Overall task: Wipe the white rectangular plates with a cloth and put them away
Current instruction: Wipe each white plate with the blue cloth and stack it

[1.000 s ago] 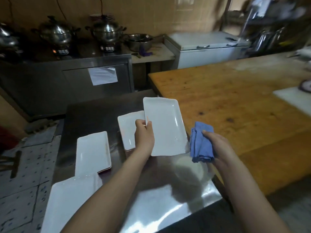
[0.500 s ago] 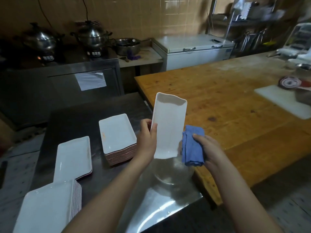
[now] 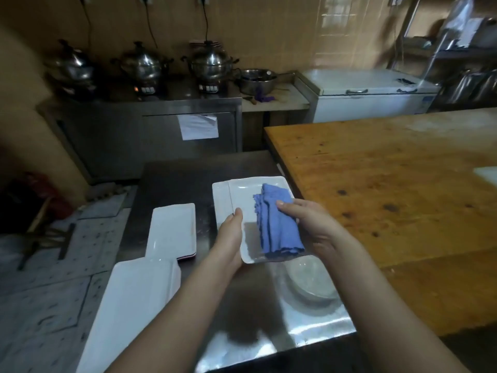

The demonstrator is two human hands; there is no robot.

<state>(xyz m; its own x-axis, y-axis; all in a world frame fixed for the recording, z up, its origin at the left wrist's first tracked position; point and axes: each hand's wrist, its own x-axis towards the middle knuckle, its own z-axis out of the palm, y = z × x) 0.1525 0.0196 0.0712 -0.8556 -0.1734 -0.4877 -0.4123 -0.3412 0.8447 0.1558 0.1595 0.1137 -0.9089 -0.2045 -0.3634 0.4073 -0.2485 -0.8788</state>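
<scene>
Since the left hand [image 3: 231, 238] is clamped on the near edge of the white rectangular ceramic plate [image 3: 247, 195], thumb on top, the plate's braced flat above the steel counter [image 3: 309, 324]. That lets the right hand [image 3: 314, 224], gripping the folded blue cloth [image 3: 277, 224], press across its face. Half a second back the plate stood tilted up with the cloth alongside; now it's level, cloth on top.

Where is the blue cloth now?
In the head view, centre, the blue cloth lies on the white plate that the left hand holds; the right hand grips it, left of the wooden table.
</scene>
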